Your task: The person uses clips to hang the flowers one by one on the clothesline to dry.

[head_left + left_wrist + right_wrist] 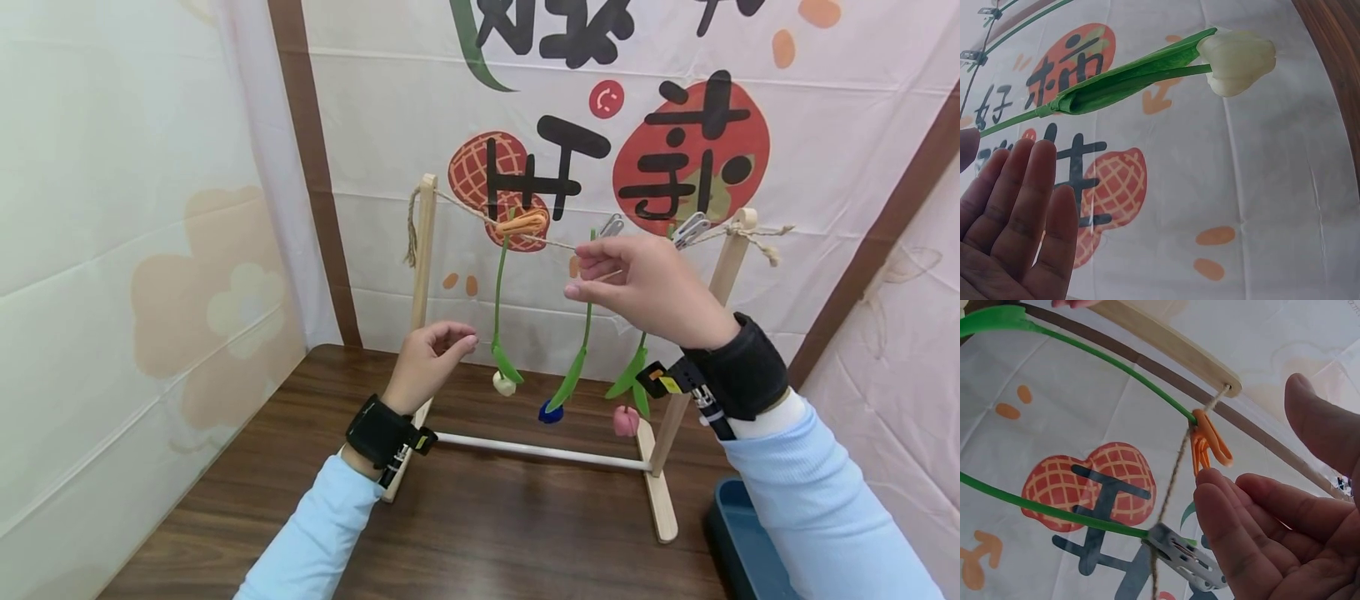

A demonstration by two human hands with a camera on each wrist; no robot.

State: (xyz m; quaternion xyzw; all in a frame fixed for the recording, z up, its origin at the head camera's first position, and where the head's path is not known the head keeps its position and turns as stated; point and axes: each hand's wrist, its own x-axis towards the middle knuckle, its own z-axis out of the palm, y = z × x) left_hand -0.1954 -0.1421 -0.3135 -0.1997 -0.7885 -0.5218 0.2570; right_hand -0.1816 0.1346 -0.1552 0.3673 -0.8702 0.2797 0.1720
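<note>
A rope (465, 205) runs between two wooden posts, and three artificial tulips hang upside down from it. An orange clothespin (522, 222) holds the stem of the white tulip (504, 383). Metal clips (692, 229) pin the blue tulip (551, 412) and the pink tulip (626, 421). My right hand (648, 287) is up by the rope, in front of the blue tulip's stem, its thumb apart from relaxed fingers and nothing between them. Lower down, left of the white tulip, my left hand (429, 362) hovers beside the left post with loosely bent fingers, holding nothing.
The rack's left post (424, 250) and right post (727, 267) stand on wooden feet on a brown table (525, 533). A white bar (540, 451) joins them low down. A blue tray (738, 533) sits at the right, and a printed cloth (390, 125) hangs behind.
</note>
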